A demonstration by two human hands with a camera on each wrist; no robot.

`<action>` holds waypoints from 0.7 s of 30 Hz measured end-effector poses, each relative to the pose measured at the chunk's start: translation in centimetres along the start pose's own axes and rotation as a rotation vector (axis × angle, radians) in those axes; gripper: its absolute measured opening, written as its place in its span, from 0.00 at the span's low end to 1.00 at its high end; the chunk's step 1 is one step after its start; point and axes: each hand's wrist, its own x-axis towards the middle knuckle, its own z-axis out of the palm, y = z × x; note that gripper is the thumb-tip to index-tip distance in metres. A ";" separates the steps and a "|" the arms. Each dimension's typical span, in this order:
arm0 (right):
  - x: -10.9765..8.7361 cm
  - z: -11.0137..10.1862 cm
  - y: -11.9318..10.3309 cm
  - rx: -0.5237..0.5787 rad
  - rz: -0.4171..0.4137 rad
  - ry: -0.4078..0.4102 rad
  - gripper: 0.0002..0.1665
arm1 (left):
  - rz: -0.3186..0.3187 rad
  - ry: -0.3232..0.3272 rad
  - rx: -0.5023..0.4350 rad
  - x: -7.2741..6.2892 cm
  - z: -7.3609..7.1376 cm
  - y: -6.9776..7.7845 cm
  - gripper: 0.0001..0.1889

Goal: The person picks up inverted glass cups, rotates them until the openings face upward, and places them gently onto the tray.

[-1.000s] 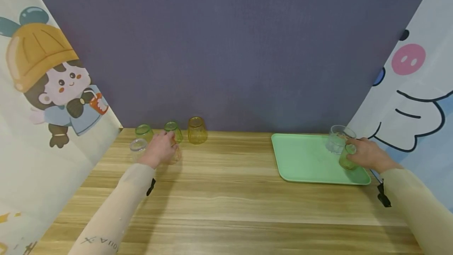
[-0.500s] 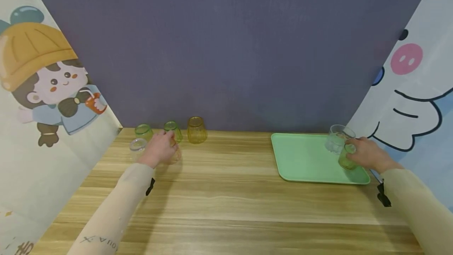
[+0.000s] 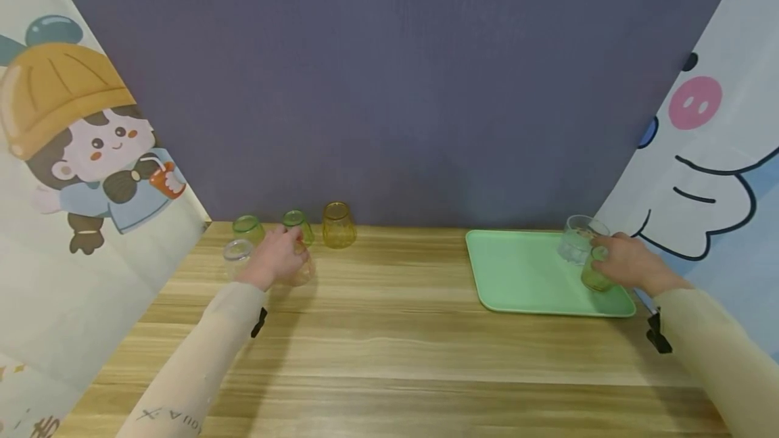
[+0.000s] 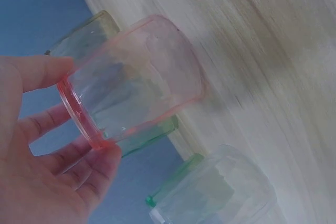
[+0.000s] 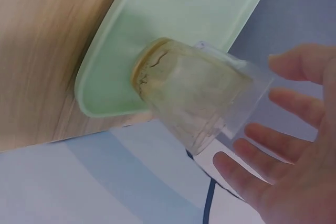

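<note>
My left hand [image 3: 276, 259] pinches the upper edge of a see-through pink glass [image 4: 142, 72] between thumb and fingers. Whether that glass touches the table I cannot tell. Close around it stand a clear glass [image 3: 237, 252], two green glasses, one at the far left [image 3: 248, 227] and one behind my fingers [image 3: 298, 225], and an amber glass [image 3: 339, 227]. My right hand [image 3: 633, 265] is over a yellowish-green glass [image 3: 596, 276] standing on the light green tray [image 3: 523, 282]. In the right wrist view, my spread fingers [image 5: 299, 98] appear apart from this glass.
A wider clear glass [image 3: 575, 245] stands on the tray behind the yellowish-green one. A dark grey-blue panel [image 3: 402, 86] rises at the back of the wooden table [image 3: 389, 343]. Printed cartoon sheets hang at the left [image 3: 36, 235] and right [image 3: 730, 188].
My left hand and the pink glass have shifted very slightly to the right. The right hand stays at the glass on the tray. The head view has swayed a little.
</note>
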 end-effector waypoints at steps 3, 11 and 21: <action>-0.1 0.0 -0.4 -0.003 -0.021 0.007 0.33 | 0.002 0.001 -0.020 -0.1 0.1 0.0 0.22; -0.2 0.5 -1.9 0.025 -0.081 0.033 0.32 | 0.013 0.020 -0.102 -0.4 0.0 0.1 0.20; -0.1 1.5 -3.6 0.036 -0.122 0.071 0.31 | 0.025 0.032 -0.146 -1.0 -0.2 0.4 0.21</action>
